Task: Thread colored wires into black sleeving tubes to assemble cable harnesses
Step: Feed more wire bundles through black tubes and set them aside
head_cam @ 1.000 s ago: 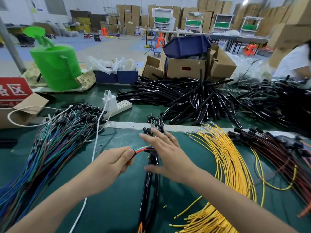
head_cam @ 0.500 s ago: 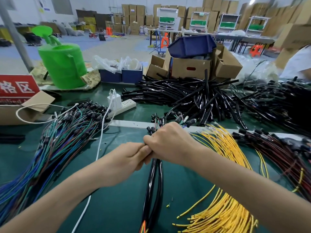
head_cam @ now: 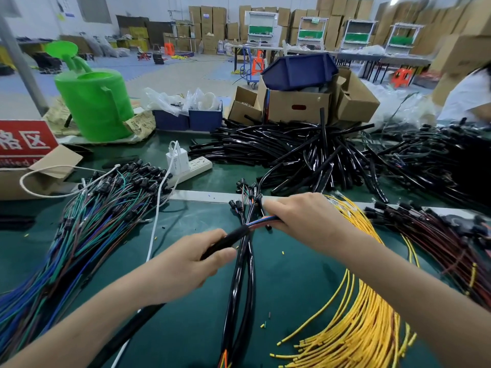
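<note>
My left hand (head_cam: 186, 264) grips a black sleeving tube (head_cam: 228, 241) near its open end; the rest of the tube runs down under my forearm. A bundle of blue, orange and red wires (head_cam: 261, 223) comes out of the tube's mouth, and my right hand (head_cam: 305, 219) pinches it just to the right. Below my hands lie finished black-sleeved harnesses (head_cam: 243, 282) on the green mat (head_cam: 191, 224). A pile of loose black tubes (head_cam: 300, 152) lies behind.
Blue and green wires (head_cam: 79, 235) spread at the left, yellow wires (head_cam: 364, 301) at the right, dark red wires (head_cam: 438, 243) at far right. A power strip with charger (head_cam: 186, 166), green watering can (head_cam: 93, 104) and cardboard boxes (head_cam: 297, 104) stand behind. A person in white (head_cam: 470, 96) sits far right.
My hands, pressed together half a second ago, have drawn apart. The left hand has slid the black tube leftward, and the coloured wires now show between the hands.
</note>
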`<action>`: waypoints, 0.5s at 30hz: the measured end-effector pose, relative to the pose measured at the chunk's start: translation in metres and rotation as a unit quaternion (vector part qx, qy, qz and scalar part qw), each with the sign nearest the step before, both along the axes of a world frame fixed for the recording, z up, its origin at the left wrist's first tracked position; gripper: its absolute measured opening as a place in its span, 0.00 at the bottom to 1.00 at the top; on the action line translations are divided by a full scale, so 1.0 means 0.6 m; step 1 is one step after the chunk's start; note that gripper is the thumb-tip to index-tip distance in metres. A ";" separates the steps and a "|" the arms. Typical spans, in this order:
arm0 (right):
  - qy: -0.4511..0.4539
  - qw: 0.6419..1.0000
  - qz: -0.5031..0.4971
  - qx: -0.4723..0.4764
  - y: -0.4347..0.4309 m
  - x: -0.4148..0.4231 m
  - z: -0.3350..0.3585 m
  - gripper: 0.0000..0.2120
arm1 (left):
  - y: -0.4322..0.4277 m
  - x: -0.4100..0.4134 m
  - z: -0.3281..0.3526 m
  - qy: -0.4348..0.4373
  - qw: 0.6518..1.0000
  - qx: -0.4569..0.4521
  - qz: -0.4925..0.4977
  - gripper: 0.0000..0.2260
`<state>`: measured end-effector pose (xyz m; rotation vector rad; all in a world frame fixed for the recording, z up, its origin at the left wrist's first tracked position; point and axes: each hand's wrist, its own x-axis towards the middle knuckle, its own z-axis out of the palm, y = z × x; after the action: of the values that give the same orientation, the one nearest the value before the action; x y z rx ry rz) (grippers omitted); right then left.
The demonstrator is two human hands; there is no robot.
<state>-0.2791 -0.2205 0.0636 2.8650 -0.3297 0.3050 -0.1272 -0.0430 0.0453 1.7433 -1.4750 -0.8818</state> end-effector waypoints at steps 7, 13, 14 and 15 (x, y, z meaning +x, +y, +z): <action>0.084 0.993 0.062 -0.054 0.029 0.005 0.013 0.17 | -0.015 -0.014 0.015 -0.129 0.990 0.045 -0.040 0.12; 0.055 0.990 0.064 -0.115 0.083 0.008 0.014 0.27 | -0.024 -0.036 0.025 -0.172 0.974 0.109 -0.099 0.10; 0.047 0.991 0.072 -0.107 0.086 0.007 0.010 0.26 | -0.023 -0.038 0.025 -0.177 0.972 0.110 -0.105 0.11; 0.046 0.991 0.075 -0.102 0.090 0.006 0.007 0.25 | -0.023 -0.040 0.024 -0.188 0.969 0.113 -0.110 0.10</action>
<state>-0.2753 -0.1668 0.0677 2.6957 -0.0613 0.2186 -0.1513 -0.0565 0.0595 2.0250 -1.9059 -0.8916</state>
